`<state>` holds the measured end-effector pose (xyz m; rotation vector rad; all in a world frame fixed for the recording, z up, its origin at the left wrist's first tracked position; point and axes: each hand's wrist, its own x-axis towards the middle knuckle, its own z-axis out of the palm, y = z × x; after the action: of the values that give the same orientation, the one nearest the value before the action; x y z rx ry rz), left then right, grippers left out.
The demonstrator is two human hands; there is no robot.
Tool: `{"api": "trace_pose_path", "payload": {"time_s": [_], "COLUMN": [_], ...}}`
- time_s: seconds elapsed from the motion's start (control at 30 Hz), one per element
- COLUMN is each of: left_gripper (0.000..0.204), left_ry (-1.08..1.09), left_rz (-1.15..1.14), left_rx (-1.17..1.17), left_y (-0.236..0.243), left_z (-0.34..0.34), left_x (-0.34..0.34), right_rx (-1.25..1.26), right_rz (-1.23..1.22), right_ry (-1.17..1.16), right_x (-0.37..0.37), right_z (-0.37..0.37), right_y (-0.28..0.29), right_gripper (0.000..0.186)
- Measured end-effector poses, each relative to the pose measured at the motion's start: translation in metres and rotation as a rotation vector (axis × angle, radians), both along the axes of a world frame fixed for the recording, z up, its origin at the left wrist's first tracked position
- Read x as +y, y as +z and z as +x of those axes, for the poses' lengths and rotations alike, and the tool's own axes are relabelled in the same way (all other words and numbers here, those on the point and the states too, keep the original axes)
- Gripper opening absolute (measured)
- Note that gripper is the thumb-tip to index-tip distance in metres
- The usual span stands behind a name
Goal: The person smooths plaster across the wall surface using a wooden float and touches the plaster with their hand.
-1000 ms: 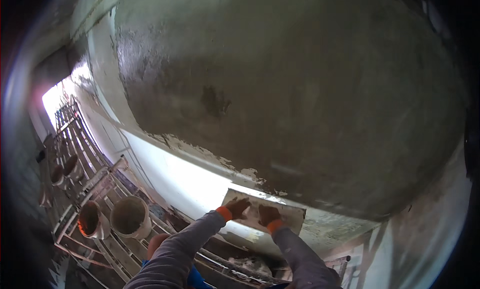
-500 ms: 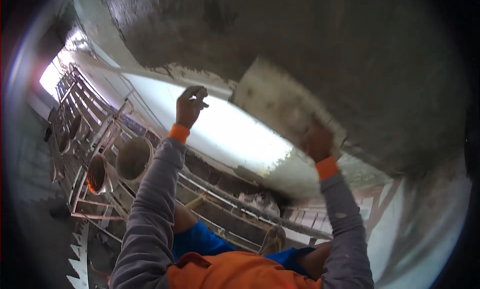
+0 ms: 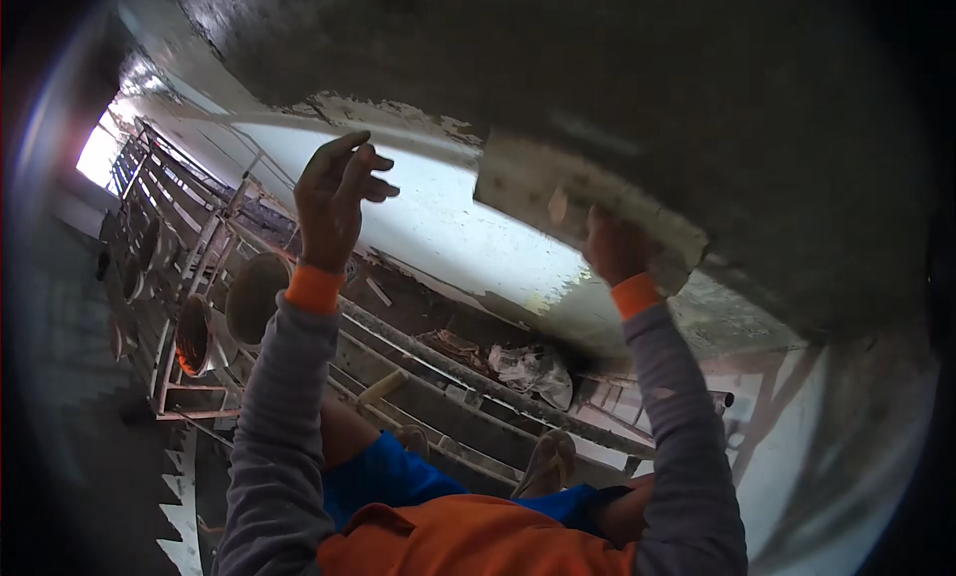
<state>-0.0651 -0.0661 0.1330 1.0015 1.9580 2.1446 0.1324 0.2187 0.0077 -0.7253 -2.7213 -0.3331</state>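
My right hand (image 3: 614,245) is closed around the handle of a wide, pale plastering float (image 3: 520,181). The float lies flat against, or very close to, the dark grey plastered surface (image 3: 777,148) overhead; exact contact cannot be made out. Its handle is mostly hidden by my fingers. To the left, my left hand (image 3: 332,206) is raised with fingers loosely bent and apart, holding nothing. Behind it runs a bright white strip of wall (image 3: 423,193), bordered above by a ragged plaster edge (image 3: 398,116).
Metal scaffold rails (image 3: 488,402) cross below me, with my sandalled foot (image 3: 550,463) among them. At the left hang or stand several buckets, including a large one (image 3: 257,299) and one orange inside (image 3: 192,339). A crumpled pale sack (image 3: 533,375) lies beyond the rails.
My left hand has moved left and up a little, its fingers opening out. The float has shifted slightly right and tilted flatter in my right hand. The view has shifted a little.
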Motion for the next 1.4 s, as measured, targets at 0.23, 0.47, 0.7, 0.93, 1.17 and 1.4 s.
{"api": "trace_pose_path", "payload": {"time_s": [0.23,0.47,0.7,0.93,1.17,1.4], "left_gripper": [0.027,0.031,0.025,0.019,0.028,0.043], "left_ry": [-0.091,-0.143,-0.226,-0.595,-0.526,-0.819], "left_rz": [-0.084,-0.318,-0.231,-0.173,-0.905,0.18], "left_rx": [-0.048,-0.021,-0.001,-0.155,1.057,-0.648], "left_y": [0.02,-0.015,-0.025,-0.094,-0.154,-0.096], "left_z": [0.05,0.062,0.034,0.024,0.058,0.097], "left_x": [-0.036,-0.053,-0.054,-0.007,0.011,0.05], "right_rx": [-0.038,-0.276,-0.243,0.475,0.658,0.638], "right_rz": [-0.102,-0.391,-0.418,-0.681,-1.15,-1.007], "right_ry": [0.054,0.064,0.028,0.237,0.313,0.284], "right_x": [-0.003,0.001,-0.067,-0.097,-0.194,-0.151], "right_z": [-0.012,0.034,0.013,-0.008,-0.051,-0.043], "right_y": [-0.088,-0.127,-0.108,-0.05,0.031,0.058], "right_gripper": [0.017,0.023,0.034,0.05,0.045,0.051]}}
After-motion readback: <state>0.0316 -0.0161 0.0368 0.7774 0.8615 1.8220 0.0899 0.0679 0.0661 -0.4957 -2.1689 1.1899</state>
